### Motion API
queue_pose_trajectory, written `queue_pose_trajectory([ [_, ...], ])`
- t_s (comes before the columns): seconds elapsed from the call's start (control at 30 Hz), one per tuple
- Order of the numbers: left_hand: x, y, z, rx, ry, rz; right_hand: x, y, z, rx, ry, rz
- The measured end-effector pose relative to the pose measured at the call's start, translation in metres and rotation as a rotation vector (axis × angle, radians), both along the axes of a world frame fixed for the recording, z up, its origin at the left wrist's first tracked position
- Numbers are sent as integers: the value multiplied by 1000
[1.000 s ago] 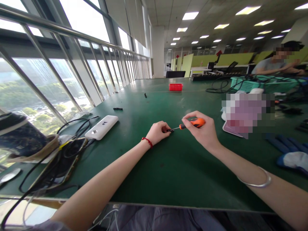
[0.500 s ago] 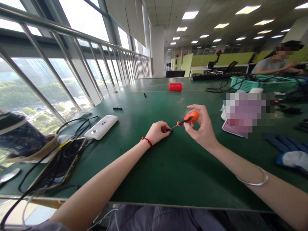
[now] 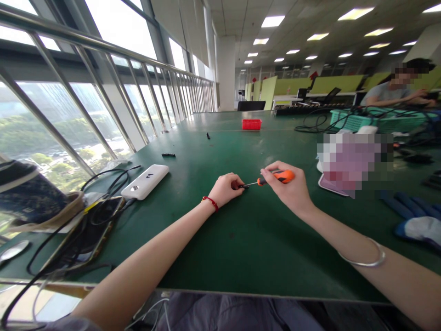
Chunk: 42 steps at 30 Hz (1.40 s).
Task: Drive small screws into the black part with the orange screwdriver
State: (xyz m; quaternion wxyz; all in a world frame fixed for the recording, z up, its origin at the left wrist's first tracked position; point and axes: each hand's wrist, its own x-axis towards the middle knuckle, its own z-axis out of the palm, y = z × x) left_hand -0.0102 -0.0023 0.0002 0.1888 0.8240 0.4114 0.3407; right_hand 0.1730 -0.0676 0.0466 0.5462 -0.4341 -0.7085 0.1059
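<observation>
Right hand (image 3: 292,187) again clamps fingers round orange-and-black bulbous screwdriver (image 3: 284,176), now flatter, grip apparently reset; left hand (image 3: 225,191) pinches small black piece (image 3: 245,186).

A dark digit (image 3: 149,175), which looks like a 2, is marked on top of a white power bank (image 3: 143,185) lying on the green desk (image 3: 206,253). Left of the power bank, a dark blue patterned bundle (image 3: 29,195) bears pale lettering, of which only a likely E can be made out. No other wording around the power bank can be read.
</observation>
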Motion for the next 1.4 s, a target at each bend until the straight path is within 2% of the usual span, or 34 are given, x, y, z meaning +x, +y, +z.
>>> queue_pose_trajectory([
  [0.1,-1,0,1,-2,-3,2,3,-2,4,35,13,19],
  [0.27,-2,-1,7,-28,-97,51,11,7,3,133,184,-92],
  [0.43,-1,-3,17,-145,-238,30,10,27,-20,-77,-70,70],
  [0.57,0,-4,19,-173,-274,3,3,33,-38,-144,-107,101],
  [0.77,4,-9,21,-238,-291,-51,0,33,-40,-174,-65,118],
  [0.83,5,-9,23,-341,-380,-69,2,34,-39,-164,-61,149],
  [0.93,4,-8,29,-658,-522,-33,5,34,-37,-137,-84,210],
  [1.0,1,-8,33,-894,-525,-18,6,34,-35,-115,-108,257],
  [1.1,-2,-10,37,-1154,-469,-101,7,32,-34,-93,-129,300],
  [1.27,-4,-12,40,-1392,-554,-195,7,32,-34,-86,-121,324],
  [1.4,-5,-11,40,-1502,-685,-251,6,32,-34,-97,-101,302],
])
